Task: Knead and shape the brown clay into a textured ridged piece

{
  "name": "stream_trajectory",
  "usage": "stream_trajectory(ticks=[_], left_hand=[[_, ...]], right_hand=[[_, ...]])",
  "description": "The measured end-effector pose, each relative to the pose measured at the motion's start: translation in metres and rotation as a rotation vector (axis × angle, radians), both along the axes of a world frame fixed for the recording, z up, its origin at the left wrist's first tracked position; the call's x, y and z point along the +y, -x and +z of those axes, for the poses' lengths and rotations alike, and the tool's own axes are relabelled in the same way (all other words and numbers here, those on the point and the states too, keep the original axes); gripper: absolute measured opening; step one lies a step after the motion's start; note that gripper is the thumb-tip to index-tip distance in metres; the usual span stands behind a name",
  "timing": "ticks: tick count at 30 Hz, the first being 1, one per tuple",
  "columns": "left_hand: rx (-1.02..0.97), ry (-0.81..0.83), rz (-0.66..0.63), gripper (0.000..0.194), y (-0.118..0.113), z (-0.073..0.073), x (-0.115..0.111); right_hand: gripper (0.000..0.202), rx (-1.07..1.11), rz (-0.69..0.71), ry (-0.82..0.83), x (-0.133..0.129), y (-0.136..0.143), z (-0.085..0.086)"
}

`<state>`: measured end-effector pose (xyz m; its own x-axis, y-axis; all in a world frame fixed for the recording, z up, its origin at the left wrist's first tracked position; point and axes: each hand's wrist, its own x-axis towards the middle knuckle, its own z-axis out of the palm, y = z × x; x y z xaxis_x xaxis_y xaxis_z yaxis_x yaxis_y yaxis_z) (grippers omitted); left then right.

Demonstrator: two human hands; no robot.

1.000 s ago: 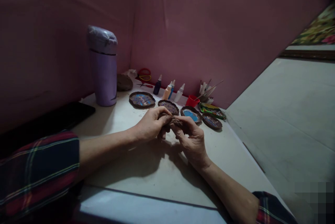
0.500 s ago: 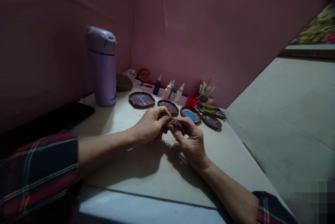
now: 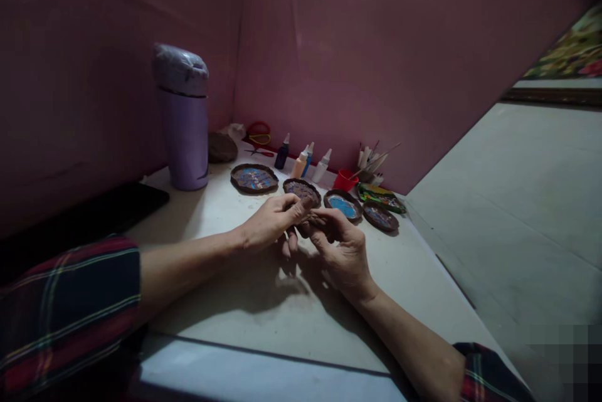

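Note:
Between my two hands, just above the white tabletop (image 3: 254, 320), is a small lump of dark brown clay (image 3: 318, 219). My right hand (image 3: 342, 253) pinches it between thumb and fingers. The thumb of my left hand (image 3: 268, 221) lies along the clay's left side, and its other fingers curl underneath. Much of the clay is hidden by the fingers. Just behind stand shallow brown clay dishes: one with a blue inside (image 3: 342, 206), one with mottled purple (image 3: 301, 190), and a wider one (image 3: 254, 179) with blue and purple streaks.
A purple tumbler (image 3: 184, 138) stands at the left, near a dark flat object (image 3: 126, 204) and a brown clay mass (image 3: 222, 147). Along the back are squeeze bottles (image 3: 299, 166), a red cup (image 3: 345, 180), brushes (image 3: 376, 160), a green packet (image 3: 382, 197) and red-handled scissors (image 3: 263, 153).
My left thumb has shifted up and straightened over the clay, and the left fingers below have spread lower. My right hand stays nearly still with its pinch.

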<state>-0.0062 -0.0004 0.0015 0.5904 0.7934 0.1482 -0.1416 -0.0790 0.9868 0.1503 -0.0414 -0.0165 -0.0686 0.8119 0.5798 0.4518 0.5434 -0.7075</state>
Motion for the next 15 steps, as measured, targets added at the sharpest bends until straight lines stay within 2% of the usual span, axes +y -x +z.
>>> stream_trajectory(ticks=[10, 15], left_hand=[[0.124, -0.061, -0.006, 0.045, 0.0018, -0.0014, -0.0035], [0.164, -0.125, 0.098, 0.041, -0.0002, 0.004, -0.0082]], right_hand=[[0.02, -0.279, -0.116, -0.142, -0.0066, 0.0007, 0.0067], [0.021, -0.365, -0.123, -0.161, -0.0092, 0.0004, 0.0099]])
